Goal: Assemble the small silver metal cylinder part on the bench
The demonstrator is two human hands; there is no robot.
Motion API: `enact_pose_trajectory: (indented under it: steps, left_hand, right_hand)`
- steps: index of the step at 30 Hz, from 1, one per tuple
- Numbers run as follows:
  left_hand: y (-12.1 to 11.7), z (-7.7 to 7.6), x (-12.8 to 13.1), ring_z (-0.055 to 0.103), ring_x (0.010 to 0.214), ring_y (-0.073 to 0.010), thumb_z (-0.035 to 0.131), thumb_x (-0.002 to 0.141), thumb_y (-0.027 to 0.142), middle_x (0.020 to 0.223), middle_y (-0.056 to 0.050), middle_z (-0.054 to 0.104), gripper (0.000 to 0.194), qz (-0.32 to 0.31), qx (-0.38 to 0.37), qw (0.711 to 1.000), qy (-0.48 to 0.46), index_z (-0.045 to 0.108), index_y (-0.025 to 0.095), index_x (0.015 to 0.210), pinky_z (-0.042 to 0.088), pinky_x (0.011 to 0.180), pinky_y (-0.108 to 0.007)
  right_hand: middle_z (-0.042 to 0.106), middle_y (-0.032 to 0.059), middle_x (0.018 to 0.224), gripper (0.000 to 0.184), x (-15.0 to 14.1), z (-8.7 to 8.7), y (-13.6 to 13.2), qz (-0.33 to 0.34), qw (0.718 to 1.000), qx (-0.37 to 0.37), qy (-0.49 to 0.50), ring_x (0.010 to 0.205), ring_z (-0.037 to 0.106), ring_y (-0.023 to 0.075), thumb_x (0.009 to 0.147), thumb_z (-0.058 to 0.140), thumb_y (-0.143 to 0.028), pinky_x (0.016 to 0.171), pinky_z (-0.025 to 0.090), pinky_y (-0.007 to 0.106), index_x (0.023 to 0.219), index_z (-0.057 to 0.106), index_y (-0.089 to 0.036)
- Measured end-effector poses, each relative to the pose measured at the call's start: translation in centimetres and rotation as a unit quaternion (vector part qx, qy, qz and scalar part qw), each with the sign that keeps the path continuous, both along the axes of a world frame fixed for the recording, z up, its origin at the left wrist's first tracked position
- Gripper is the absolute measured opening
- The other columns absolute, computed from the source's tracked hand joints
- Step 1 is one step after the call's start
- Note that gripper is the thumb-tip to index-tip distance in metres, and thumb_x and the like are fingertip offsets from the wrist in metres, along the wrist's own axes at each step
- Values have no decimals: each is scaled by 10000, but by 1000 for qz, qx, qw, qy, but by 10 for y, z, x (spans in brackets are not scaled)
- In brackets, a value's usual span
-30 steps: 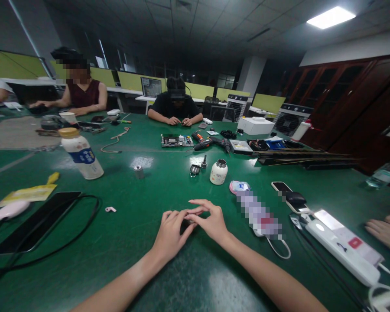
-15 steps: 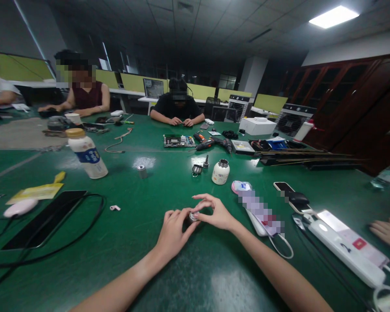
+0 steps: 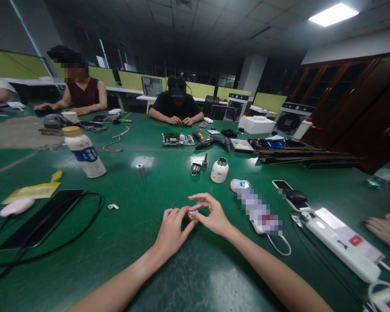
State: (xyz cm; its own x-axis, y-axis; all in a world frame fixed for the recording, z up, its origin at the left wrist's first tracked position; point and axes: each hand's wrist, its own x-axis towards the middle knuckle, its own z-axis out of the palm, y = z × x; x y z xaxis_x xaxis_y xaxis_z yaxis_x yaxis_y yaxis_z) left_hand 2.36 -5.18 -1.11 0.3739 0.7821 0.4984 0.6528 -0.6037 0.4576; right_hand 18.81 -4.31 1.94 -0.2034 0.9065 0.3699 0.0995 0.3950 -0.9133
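Observation:
A small round silver metal part (image 3: 192, 214) is between my two hands, low over the green table. My left hand (image 3: 172, 228) is closed around its side with fingers and thumb. The fingertips and thumb of my right hand (image 3: 213, 216) pinch at its top. My fingers cover much of the part, so its full shape is hidden. Beyond my hands stands an uncapped cream-coloured bottle (image 3: 219, 170) with a metal neck. Left of that bottle are a small metal cup-like piece with a ring (image 3: 195, 168) and a dark upright metal piece (image 3: 204, 160).
A silver cylinder (image 3: 140, 170) and a drink bottle (image 3: 86, 154) stand to the left. Nearer lie a white earbud (image 3: 113, 206) and a black tablet (image 3: 42, 219) with cables. Right are a power strip (image 3: 342, 249) and another person's hand (image 3: 385, 232). Power drills (image 3: 211, 142) lie farther back.
The whole view has shifted slightly. Both hands stay on the metal part, with only a slight shift in the right hand's fingers.

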Motion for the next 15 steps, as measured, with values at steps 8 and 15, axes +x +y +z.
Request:
enact_pose_trajectory:
  steps: [8, 15]
  left_hand:
    - [0, -1, 0, 624, 884, -228, 550, 902, 340, 1017, -58, 694, 241, -4, -4, 1000, 0, 555, 207, 1103, 405, 812, -395]
    - [0, -3, -1, 618, 903, -223, 558, 903, 323, 1037, -39, 686, 234, -10, -6, 1000, 2, 547, 217, 1111, 388, 837, -392]
  right_hand:
    - [658, 43, 1035, 431, 3, 1, 2, -19, 1000, 7, -12, 751, 678, 134, 677, 765, -241, 787, 538, 316, 1072, 597, -205]
    - [652, 42, 1069, 399, 8, 3, 5, 15, 998, 27, -54, 759, 645, 119, 716, 722, -188, 808, 500, 322, 1096, 603, -210]
